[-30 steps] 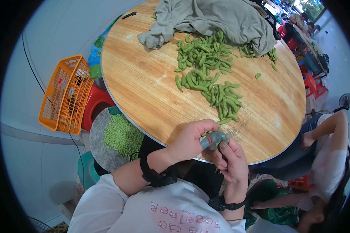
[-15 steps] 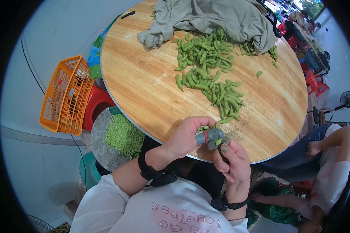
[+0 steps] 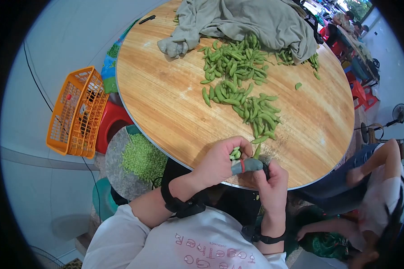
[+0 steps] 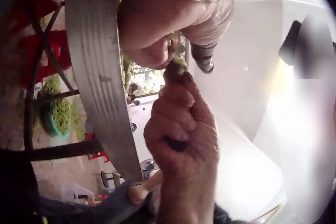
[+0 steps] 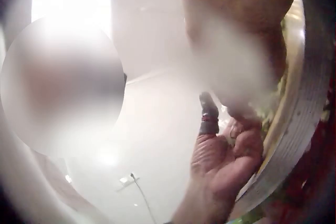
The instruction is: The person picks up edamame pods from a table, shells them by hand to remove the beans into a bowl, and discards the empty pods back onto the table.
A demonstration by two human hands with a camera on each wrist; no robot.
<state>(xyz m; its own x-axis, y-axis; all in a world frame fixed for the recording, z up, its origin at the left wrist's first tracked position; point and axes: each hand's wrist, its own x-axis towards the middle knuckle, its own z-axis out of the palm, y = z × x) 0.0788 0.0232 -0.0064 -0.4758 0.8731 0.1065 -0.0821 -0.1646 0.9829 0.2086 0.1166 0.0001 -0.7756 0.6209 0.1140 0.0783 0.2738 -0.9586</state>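
My left hand [image 3: 214,162] is at the table's near edge, its fingers curled around several shelled green soybeans [image 3: 234,154]. A grey cover [image 3: 249,165] with a red band sheathes the left thumb, which points toward the right hand. Close beside it, my right hand [image 3: 274,181] has its fingers bent in, and in the left wrist view its fingertips pinch a green soybean pod [image 4: 180,67] right under the left hand. Part of a pod [image 3: 257,151] shows between the hands in the head view. A blurred patch hides part of the hand in the right wrist view.
Unshelled pods [image 3: 233,62] are heaped across the round wooden table [image 3: 166,98], partly under a grey cloth [image 3: 242,20]. Shelled beans [image 3: 141,157] fill a container below left, near an orange basket [image 3: 72,114] and a red stool [image 3: 110,123]. Another person [image 3: 368,197] sits at right.
The left thumb has straightened from a bent position and extends toward the right hand. More beans show inside the left fingers, and a pod end now sticks up between the hands.
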